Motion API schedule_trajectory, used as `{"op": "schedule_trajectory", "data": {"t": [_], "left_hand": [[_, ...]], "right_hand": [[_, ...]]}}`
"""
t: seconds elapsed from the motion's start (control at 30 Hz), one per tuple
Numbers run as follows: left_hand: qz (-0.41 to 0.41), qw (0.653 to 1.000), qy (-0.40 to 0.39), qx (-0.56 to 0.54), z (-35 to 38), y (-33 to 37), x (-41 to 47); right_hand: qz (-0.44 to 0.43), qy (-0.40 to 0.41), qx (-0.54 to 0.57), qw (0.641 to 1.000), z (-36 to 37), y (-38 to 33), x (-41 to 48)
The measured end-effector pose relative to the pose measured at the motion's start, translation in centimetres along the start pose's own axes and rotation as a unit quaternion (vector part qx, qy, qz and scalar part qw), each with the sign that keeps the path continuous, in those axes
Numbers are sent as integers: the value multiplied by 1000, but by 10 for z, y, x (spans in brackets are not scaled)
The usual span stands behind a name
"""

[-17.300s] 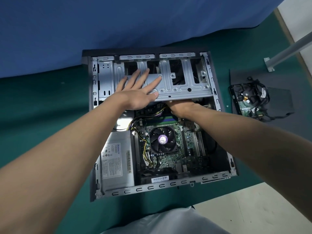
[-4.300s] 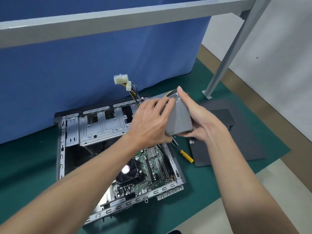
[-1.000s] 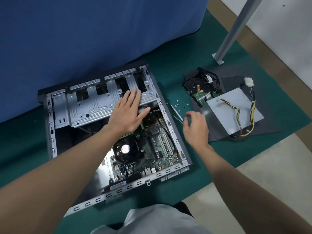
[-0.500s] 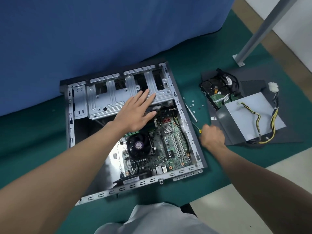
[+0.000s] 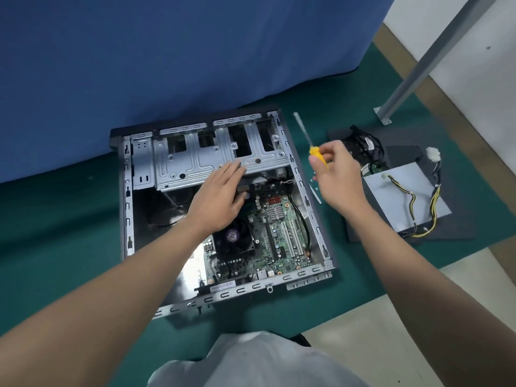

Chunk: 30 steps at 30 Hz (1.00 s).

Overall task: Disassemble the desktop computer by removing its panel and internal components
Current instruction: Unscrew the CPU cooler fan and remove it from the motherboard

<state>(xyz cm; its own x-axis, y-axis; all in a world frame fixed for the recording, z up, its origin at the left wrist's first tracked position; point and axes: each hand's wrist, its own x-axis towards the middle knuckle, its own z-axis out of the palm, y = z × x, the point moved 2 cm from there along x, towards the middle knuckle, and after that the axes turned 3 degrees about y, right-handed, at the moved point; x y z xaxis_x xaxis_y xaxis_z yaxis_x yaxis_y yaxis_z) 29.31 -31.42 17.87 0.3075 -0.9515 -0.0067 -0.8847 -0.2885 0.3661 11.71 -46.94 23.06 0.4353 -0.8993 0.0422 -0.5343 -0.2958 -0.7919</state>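
- The left hand [image 5: 220, 196] lies flat, fingers straight, apparently resting on the drive cage [image 5: 195, 163] of the open computer case [image 5: 127, 208] on the green mat [image 5: 69, 219].
- The right hand [image 5: 337, 174] grips a yellow-handled screwdriver [image 5: 315, 152] just beside the case.

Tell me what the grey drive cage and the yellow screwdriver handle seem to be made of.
Grey drive cage: likely bare sheet steel, dull sheen, pressed ribs, punched holes.
Yellow screwdriver handle: probably smooth plastic, bright uniform colour; the right hand hides most.
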Motion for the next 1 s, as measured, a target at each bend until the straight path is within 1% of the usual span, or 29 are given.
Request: {"op": "schedule_trajectory", "data": {"t": [0.1, 0.17, 0.2, 0.27, 0.33, 0.4, 0.47, 0.57, 0.63, 0.7, 1.0], "left_hand": [[13, 995, 95, -15, -6, 1, -23], [28, 990, 139, -22, -7, 1, -35], [28, 990, 140, -22, -7, 1, -39], [-5, 995, 94, -26, -4, -3, -44], [-53, 998, 15, -31, 7, -10, -46], [-85, 994, -70, -25, 17, -12, -47], [-92, 986, -138, -20, 26, -11, -47], [-71, 977, -202, 1, 40, -5, -45], [-49, 973, -223, 34, 49, -3, -43], [-41, 971, -228, 61, 57, -3, -42], [-44, 974, -222, 16, 68, -10, -44]], "right_hand": [[-52, -38, 17, 998, 10, -27, -11], [-48, -70, 31, 996, 19, -35, -18], [-37, -79, 39, 995, 22, -37, -21], [-26, -81, 43, 995, 27, -40, -25], [-24, -83, 22, 996, 31, -40, -26], [-28, -91, -20, 995, 35, -38, -27], [-36, -103, -71, 991, 40, -35, -27], [-47, -144, -144, 978, 51, -29, -32], [-52, -173, -172, 968, 59, -26, -36], [-51, -192, -191, 961, 66, -24, -39], [-66, -177, -204, 961, 76, -22, -39]]}}
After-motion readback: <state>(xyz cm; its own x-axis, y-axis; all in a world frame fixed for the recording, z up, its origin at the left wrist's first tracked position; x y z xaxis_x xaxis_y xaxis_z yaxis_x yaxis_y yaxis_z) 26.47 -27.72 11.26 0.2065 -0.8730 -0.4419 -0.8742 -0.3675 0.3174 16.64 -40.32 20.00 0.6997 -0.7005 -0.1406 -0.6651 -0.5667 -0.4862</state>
